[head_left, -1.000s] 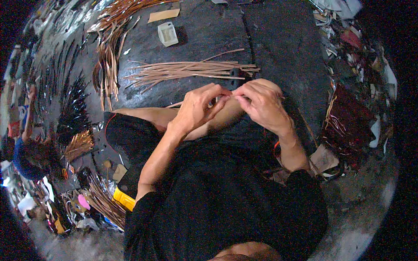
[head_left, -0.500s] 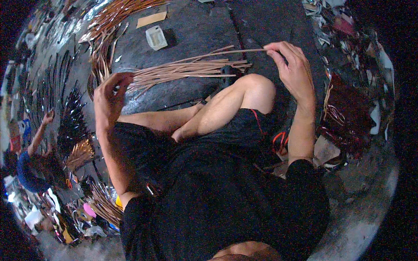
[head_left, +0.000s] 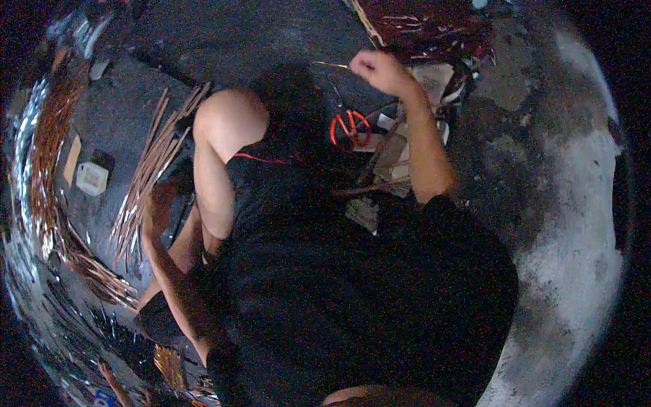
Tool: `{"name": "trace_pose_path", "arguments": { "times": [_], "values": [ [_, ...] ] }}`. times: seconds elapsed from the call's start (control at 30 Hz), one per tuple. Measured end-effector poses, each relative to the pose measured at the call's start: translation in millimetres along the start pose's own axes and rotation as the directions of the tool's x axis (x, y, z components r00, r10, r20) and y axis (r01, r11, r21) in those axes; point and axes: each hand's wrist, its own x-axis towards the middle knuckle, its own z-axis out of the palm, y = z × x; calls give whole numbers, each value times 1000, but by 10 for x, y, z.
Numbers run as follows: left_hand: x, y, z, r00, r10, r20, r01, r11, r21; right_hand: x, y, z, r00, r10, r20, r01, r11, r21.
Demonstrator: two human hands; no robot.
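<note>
Head view shows the person's left hand [head_left: 161,202] in shadow at the right edge of a loose bundle of brown strips [head_left: 150,163]; how far its fingers are spread, and whether they have hold of a strip, cannot be told. The strips lie on the dark floor [head_left: 264,34] left of the bent knee [head_left: 234,121], running aslant, their ends fanned out. The right hand [head_left: 384,73] is reached out on the far side, blurred, its fingers curled in toward the palm. A thin yellowish strand [head_left: 331,65] ends at its fingertips, but whether it is gripped or merely lies behind them cannot be told. Nearer the body than that hand, and left of the forearm, are scissors [head_left: 351,126] with orange-red handles. Beyond the hand is a dark maroon heap [head_left: 434,30]. Left of the strips stand a small white tub [head_left: 89,190] and, just beside it, a tan card [head_left: 72,160]. Farther left, a long band of shiny copper strands [head_left: 49,156] curves along the floor. At the lower left, another person's arm [head_left: 110,377] shows near a small golden-brown bundle [head_left: 168,365].
</note>
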Motion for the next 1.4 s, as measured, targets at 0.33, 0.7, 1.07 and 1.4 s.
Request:
{"name": "trace_pose_path", "arguments": {
  "times": [0.33, 0.7, 1.07, 1.4],
  "values": [
    [470, -239, 449, 972, 228, 56, -235, 924, 302, -648, 336, 905, 978, 202, 58, -187, 961, -201],
    [-54, 385, 310, 987, -4, -161, -41, 959, -279, 915, -1071, 699, 988, -92, -126, 88, 995, -38],
    [-969, 718, -297, 884, -228, -409, 89, 940, -331, 4159, -2919, 1860, 830, -503, -242, 527, 849, 43],
    [-932, 718, -334, 826, -281, -488, 117, 934, -339, 5520, -2844, 2204, 754, -521, -399, 388, 844, -369]
  ]
}}
